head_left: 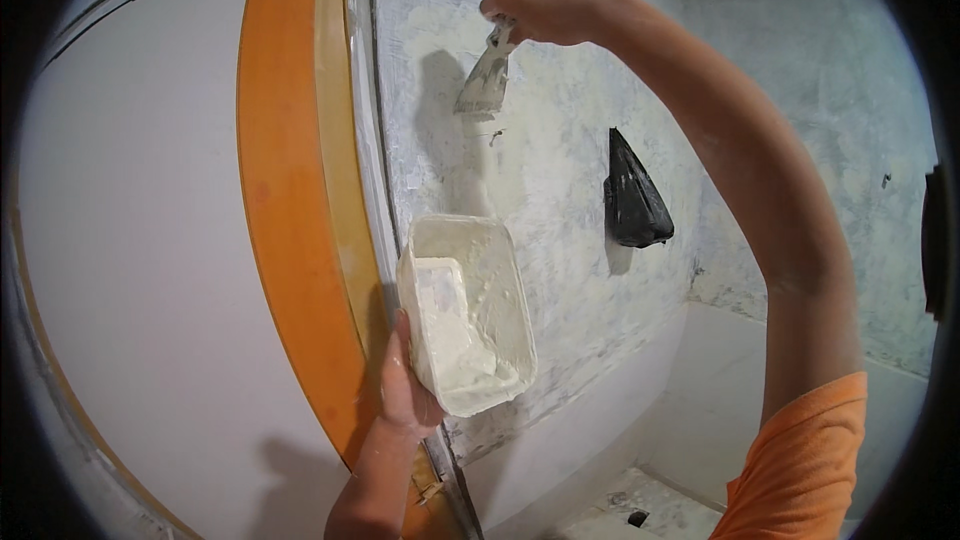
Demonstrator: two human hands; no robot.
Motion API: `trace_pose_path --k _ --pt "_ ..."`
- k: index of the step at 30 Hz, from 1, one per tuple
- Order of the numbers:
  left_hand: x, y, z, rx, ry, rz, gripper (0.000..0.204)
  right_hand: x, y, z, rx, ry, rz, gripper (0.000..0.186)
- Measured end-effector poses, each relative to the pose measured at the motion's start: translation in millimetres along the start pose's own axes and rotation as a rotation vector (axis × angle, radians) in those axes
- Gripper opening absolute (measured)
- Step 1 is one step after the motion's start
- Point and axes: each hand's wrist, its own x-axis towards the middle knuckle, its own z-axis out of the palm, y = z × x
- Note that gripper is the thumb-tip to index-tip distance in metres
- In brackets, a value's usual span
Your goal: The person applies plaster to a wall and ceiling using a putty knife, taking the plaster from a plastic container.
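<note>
Spanning most of the view, a grey-white plastered wall (560,170) shows patchy, streaked filler, paler and thicker near its left corner and darker toward the right. To its left stands a broad white panel (140,260) edged by an orange frame (290,220) that runs top to bottom beside the corner joint. Below the rough plaster, a smooth white ledge (690,380) slopes down to a speckled floor (650,515) at the bottom edge.

A person in an orange sleeve (810,460) raises the right arm high across the wall. The right hand (545,0), fingers clenched, grips the handle of a putty knife (487,75), whose smeared blade points downward and lies against or just off the wall near the upper corner, casting a shadow to its left.

Lower, the left hand (405,390) grasps a white plastic tub (465,315) from beneath, thumb along its left side, holding it tilted with its open mouth toward the camera, close to the corner and the orange frame. Wet white filler (450,325) coats the tub's inside and pools toward its lower end.

A small black plastic bag (630,200) sticks out from the wall right of the knife, well apart from both hands. A tiny dark object (637,518) lies on the floor.
</note>
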Motion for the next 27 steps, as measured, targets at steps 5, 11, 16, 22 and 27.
trace_pose_path --k 5,11,16,22,27 --pt "-5 4 12 0.261 0.134 0.057 0.071 7 -17 -4 -0.007 -0.131 -0.087 0.024" --pt "-8 4 21 0.285 0.202 0.103 0.071 -5 -20 4 -0.114 -0.004 -0.195 0.018" --pt "-8 3 13 0.252 0.176 0.126 0.071 -12 -32 6 -0.183 0.117 -0.198 0.014" --pt "-7 3 10 0.246 0.143 0.115 0.072 7 -30 15 -0.162 -0.044 -0.097 0.014" --pt "-7 0 6 0.233 0.132 0.113 0.072 41 -3 37 -0.066 -0.198 -0.01 0.026"
